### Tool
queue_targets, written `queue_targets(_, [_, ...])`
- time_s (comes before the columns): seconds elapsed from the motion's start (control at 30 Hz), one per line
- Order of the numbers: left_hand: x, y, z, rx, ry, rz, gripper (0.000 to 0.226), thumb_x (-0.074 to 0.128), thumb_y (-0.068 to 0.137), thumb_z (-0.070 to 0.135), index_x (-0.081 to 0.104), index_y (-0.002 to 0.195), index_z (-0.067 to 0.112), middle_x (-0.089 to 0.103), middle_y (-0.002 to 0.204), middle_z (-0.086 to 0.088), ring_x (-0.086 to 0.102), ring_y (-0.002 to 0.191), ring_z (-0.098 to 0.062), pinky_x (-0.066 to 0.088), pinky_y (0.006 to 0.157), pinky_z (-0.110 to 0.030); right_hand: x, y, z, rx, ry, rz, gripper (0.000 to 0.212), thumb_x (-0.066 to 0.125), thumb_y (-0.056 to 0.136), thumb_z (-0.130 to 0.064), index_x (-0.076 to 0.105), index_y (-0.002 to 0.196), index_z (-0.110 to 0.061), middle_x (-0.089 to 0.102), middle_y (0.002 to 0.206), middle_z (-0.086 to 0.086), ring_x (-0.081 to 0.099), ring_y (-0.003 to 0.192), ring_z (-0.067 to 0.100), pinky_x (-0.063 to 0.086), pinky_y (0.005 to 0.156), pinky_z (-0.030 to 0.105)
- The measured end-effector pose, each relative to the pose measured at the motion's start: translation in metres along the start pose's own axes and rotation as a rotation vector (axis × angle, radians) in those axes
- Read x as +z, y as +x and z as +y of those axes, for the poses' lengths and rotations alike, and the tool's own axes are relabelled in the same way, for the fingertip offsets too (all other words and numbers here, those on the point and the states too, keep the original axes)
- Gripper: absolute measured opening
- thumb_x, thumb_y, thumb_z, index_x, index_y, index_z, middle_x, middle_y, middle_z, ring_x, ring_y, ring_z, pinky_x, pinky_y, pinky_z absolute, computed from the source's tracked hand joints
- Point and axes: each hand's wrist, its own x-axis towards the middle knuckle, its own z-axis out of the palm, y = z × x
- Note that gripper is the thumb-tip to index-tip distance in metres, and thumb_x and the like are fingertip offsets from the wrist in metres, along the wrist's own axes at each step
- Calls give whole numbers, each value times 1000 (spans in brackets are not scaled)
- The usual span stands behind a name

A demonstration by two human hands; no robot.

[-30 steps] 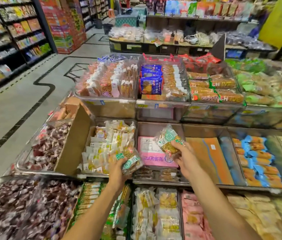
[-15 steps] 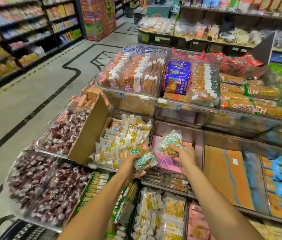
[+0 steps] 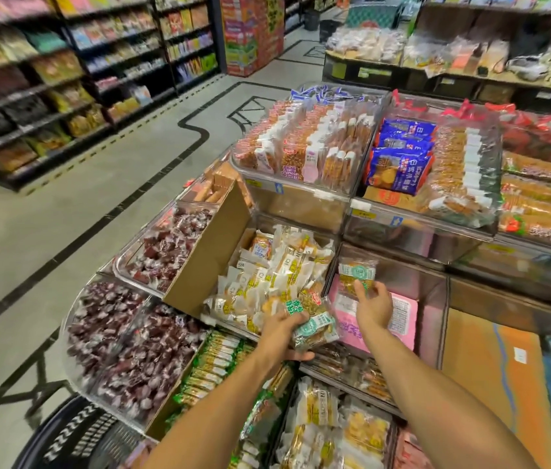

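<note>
Our left hand (image 3: 280,335) is curled round a bundle of clear snack packets (image 3: 314,324) with green-and-white labels, thumb underneath. The bundle sits over the front edge of the middle tier of the display stand (image 3: 301,208), right where two compartments meet.

Our right hand (image 3: 374,308) pinches the lower edge of a single packet (image 3: 357,274) of the same kind between thumb and fingertips, so that the packet stands upright above the hand. It hangs in the air over the left half of a clear bin (image 3: 412,275), apart from the bundle, and touches nothing but the hand.

On that bin's floor we see a flat pink carton (image 3: 402,319). Just left of it, the neighbouring compartment is heaped with white-and-yellow packets (image 3: 280,272), and a brown cardboard divider (image 3: 206,255) leans along its left edge. Beyond the divider, at the stand's rounded left corner, lie dark red wrapped sweets (image 3: 125,340). Right of the pink carton, an orange carton (image 3: 490,367) lines the next compartment.

On the upper tier, behind, we make out orange snack sticks (image 3: 308,143) with white ends and blue bags (image 3: 399,157). Along the stand's near edge, below our arms, more yellow packets (image 3: 318,428) fill the lowest tier. A black basket (image 3: 74,434) shows at the bottom left.
</note>
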Motion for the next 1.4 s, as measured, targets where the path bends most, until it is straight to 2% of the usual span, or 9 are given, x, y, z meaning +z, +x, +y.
queue_targets(0.13, [-1, 1, -3, 5, -1, -17, 40, 71, 98, 26, 58, 125, 0, 78, 109, -15, 77, 98, -35, 66, 64, -44, 1, 8, 9, -74, -453, -42, 57, 58, 99, -61, 70, 117, -9, 59, 131, 13, 52, 120, 38, 47, 96, 48])
queue_targets(0.3, [-3, 3, -4, -6, -14, -50, 44, 71, 99, 28, 56, 129, -1, 77, 113, -17, 77, 100, -34, 66, 59, -39, 6, 11, 8, -65, -219, -43, 57, 69, 96, -50, 56, 136, -12, 64, 125, 11, 60, 115, 36, 51, 93, 48])
queue_targets(0.47, [-4, 4, -4, -10, -7, -52, 48, 71, 98, 29, 54, 131, -2, 76, 115, -18, 77, 101, -34, 66, 59, -38, 4, 14, 3, -61, -152, 20, 35, 80, 91, -38, 64, 108, -11, 68, 93, 8, 65, 91, 35, 40, 70, 36])
queue_targets(0.7, [-6, 5, -2, -29, 10, -76, 48, 70, 99, 30, 55, 132, 0, 76, 116, -17, 77, 102, -32, 66, 63, -40, 11, 18, -1, -46, -235, 20, 41, 75, 93, -46, 64, 108, -10, 70, 95, 14, 65, 94, 38, 45, 72, 40])
queue_targets(0.9, [-8, 7, -2, -31, 14, -86, 48, 70, 98, 30, 55, 133, 0, 75, 119, -18, 75, 105, -34, 66, 63, -40, -2, 26, 8, -47, -205, -50, 68, 81, 84, -55, 55, 132, -14, 70, 116, 8, 65, 107, 35, 51, 85, 43])
queue_targets(1.1, [-7, 5, -1, -32, 21, -92, 47, 71, 98, 30, 57, 131, 0, 75, 119, -18, 75, 105, -34, 67, 66, -42, -14, 19, 11, -70, -134, -58, 61, 83, 88, -41, 56, 135, -12, 69, 130, 9, 65, 115, 33, 51, 97, 44])
queue_targets(1.23, [-8, 3, 1, -40, 23, -96, 51, 72, 97, 31, 56, 133, -1, 76, 116, -15, 76, 104, -32, 67, 67, -43, -30, 0, -11, -51, -112, 54, 38, 77, 93, -36, 60, 118, -13, 69, 112, 6, 66, 106, 32, 46, 78, 37])
queue_targets(1.3, [-8, 3, 0, -33, 9, -106, 49, 72, 98, 29, 54, 132, 0, 78, 108, -10, 77, 102, -32, 67, 66, -43, -39, -26, -24, -73, -55, -102, 27, 65, 101, -40, 63, 110, -15, 70, 101, 1, 68, 91, 23, 47, 71, 34])
queue_targets(1.4, [-8, 2, 3, -6, -1, -116, 49, 74, 96, 27, 51, 132, 2, 78, 108, -7, 77, 102, -31, 66, 70, -47, -54, -72, -39, -52, -65, -560, 34, 61, 101, -50, 72, 106, -18, 72, 83, -6, 62, 66, 10, 48, 60, 23])
